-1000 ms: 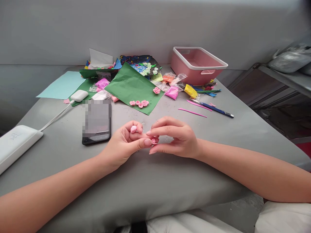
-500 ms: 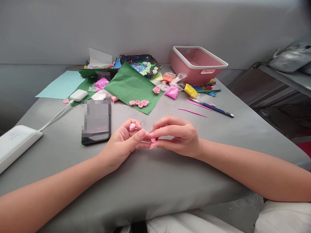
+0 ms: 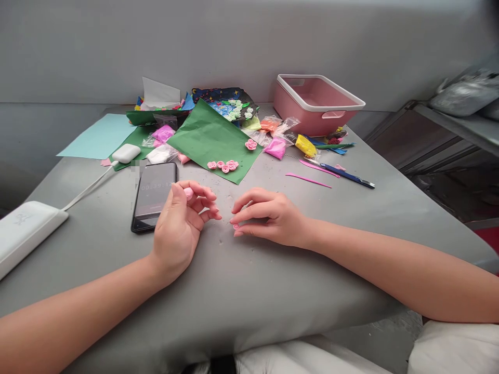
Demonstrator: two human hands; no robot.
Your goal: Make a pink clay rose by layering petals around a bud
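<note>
Between the thumb and forefinger of my left hand sits a lump of pink clay; the other fingers are curled loosely. My right hand pinches a small rolled pink clay flower between thumb and fingertips, just above the table. A gap separates the two hands. Beyond them, several pink clay roses lie along the near edge of a green paper sheet, with one larger rose by its right corner. The phone is partly behind my left hand.
Pink modelling tools and a blue-handled knife lie to the right. Clay bags and a pink basket stand behind. A white power bank with a cable to a white case is at left.
My hands have moved apart. The left went leftward and turned, keeping the pink clay lump, and now overlaps the phone. The right shifted slightly left with the small flower.
</note>
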